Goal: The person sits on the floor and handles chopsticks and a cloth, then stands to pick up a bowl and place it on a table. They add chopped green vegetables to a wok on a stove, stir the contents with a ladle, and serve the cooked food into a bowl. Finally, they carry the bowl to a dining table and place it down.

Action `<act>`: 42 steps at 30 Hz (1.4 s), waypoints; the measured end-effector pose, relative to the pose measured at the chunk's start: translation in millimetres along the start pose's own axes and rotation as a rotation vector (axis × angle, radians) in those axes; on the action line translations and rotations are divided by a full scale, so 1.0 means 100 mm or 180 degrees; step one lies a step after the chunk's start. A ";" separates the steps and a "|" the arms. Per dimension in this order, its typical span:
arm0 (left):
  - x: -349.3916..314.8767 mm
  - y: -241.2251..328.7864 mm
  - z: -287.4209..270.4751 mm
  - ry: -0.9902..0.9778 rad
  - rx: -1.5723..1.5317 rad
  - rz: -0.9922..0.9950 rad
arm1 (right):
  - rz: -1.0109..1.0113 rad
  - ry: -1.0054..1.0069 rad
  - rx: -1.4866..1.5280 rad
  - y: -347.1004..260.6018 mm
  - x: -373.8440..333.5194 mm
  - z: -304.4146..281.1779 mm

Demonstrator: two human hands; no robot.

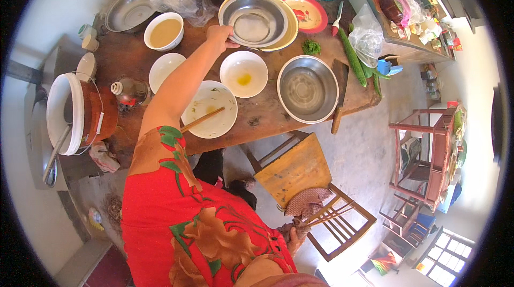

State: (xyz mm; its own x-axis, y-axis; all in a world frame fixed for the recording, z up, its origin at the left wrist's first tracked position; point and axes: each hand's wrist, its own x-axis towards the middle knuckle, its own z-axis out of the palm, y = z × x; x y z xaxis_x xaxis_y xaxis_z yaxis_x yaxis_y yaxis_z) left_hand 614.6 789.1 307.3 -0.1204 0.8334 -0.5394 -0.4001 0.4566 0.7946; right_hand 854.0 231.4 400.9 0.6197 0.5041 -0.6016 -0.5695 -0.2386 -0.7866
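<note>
My left hand (218, 37) reaches over the table, its fingers closed on the near left rim of a steel basin (278, 11). That basin sits over a wider yellow-rimmed basin (294, 25); whether my fingers also grip the yellow rim I cannot tell. Low on the right, my right hand (294, 241) is closed round a bunched brown patterned cloth (301, 228). Thin sticks (329, 215) like chopsticks extend from it across the chair back. Below my left arm are a white bowl with oil (243, 74) and a larger white bowl (222, 118) with chopsticks (206, 117) across it.
A steel basin of water (305, 89) stands beside a cleaver (339, 89) near the table's edge. Cucumbers (352, 57) and chopped greens (311, 47) lie nearby. A wooden chair (293, 169) stands before the table. A white bucket (64, 113) with a ladle is at left.
</note>
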 end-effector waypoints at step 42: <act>-0.38 0.12 -0.31 -0.0539 0.0742 0.0617 | 0.0834 -0.2071 -0.2053 0.16 1.33 1.21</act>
State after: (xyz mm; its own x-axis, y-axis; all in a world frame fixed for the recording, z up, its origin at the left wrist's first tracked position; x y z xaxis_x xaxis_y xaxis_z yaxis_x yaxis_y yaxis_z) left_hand 586.1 753.1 328.2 -0.0135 0.9425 -0.3339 -0.1639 0.3273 0.9306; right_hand 862.0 395.6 324.9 -0.0180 0.6863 -0.7271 -0.1195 -0.7235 -0.6799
